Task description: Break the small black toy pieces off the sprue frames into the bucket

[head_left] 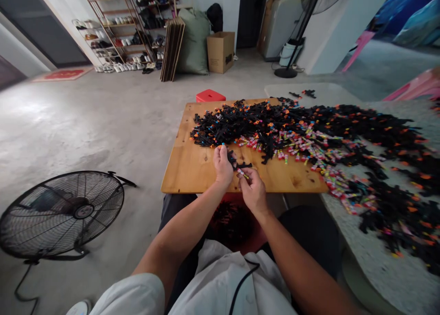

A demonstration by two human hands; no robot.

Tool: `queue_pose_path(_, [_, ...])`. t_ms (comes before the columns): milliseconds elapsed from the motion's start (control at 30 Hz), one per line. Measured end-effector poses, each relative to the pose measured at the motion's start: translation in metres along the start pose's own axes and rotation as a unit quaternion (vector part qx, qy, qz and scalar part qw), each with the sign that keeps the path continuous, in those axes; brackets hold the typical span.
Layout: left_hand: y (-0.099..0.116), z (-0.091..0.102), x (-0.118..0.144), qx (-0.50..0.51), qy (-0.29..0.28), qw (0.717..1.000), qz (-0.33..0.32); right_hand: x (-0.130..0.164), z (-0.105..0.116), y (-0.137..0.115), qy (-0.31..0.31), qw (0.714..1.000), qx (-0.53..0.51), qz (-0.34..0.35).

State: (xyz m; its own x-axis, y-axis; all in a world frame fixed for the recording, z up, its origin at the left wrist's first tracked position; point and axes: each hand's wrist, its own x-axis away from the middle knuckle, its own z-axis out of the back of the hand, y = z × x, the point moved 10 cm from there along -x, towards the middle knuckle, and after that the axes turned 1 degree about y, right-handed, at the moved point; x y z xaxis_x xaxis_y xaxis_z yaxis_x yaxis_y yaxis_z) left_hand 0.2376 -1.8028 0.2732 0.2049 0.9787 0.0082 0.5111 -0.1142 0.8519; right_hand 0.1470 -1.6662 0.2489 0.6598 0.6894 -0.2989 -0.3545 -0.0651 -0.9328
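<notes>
My left hand (223, 166) is closed in a pinch at the front of the wooden board. A blue and orange tip shows at its fingertips, and what looks like a small black plastic toy gun (244, 165) lies just to its right. Most of what the left fingers hold is hidden. Lower and to the right, my right hand (253, 189) pinches a small pink-and-white tube (242, 172), close against the toy gun. Beyond both hands spreads a heap of black toy guns (237, 118) with orange and blue tips. Colourful little tubes (305, 145) are strewn along its near side.
The wooden board (192, 173) adjoins a speckled table (364, 260) at right, covered with more pieces. Below the board, between my legs, is a red container (254, 235) holding dark pieces. A black floor fan (82, 209) stands left; a red stool (210, 95) is behind the board.
</notes>
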Motion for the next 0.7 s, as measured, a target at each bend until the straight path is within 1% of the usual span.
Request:
queue_pose_path(167, [0.002, 0.004, 0.001, -0.023, 0.030, 0.999, -0.009, 0.002, 0.003, -0.011, 0.009, 0.997, 0.049, 0.054])
queue_pose_path(267, [0.001, 0.007, 0.003, -0.031, 0.049, 0.998, -0.012, 0.008, -0.001, -0.023, 0.002, 0.990, 0.087, 0.107])
queue_pose_path(333, [0.000, 0.007, 0.003, -0.030, 0.051, 0.998, -0.014, 0.011, -0.002, -0.027, 0.001, 0.987, 0.100, 0.125])
queue_pose_path(400, [0.001, 0.008, 0.001, -0.027, 0.053, 0.998, -0.012, 0.010, 0.001, -0.026, 0.015, 0.989, 0.091, 0.112])
queue_pose_path(500, [-0.001, 0.011, -0.001, -0.009, 0.061, 0.998, 0.003, 0.005, 0.009, -0.020, 0.040, 0.995, 0.058, 0.072])
queue_pose_path(600, [-0.006, 0.011, -0.002, 0.006, 0.051, 0.999, 0.017, 0.001, 0.008, -0.015, 0.037, 0.997, 0.040, 0.052])
queue_pose_path(700, [-0.010, 0.009, -0.001, 0.006, 0.045, 0.999, 0.019, 0.002, 0.004, -0.013, 0.030, 0.998, 0.029, 0.049])
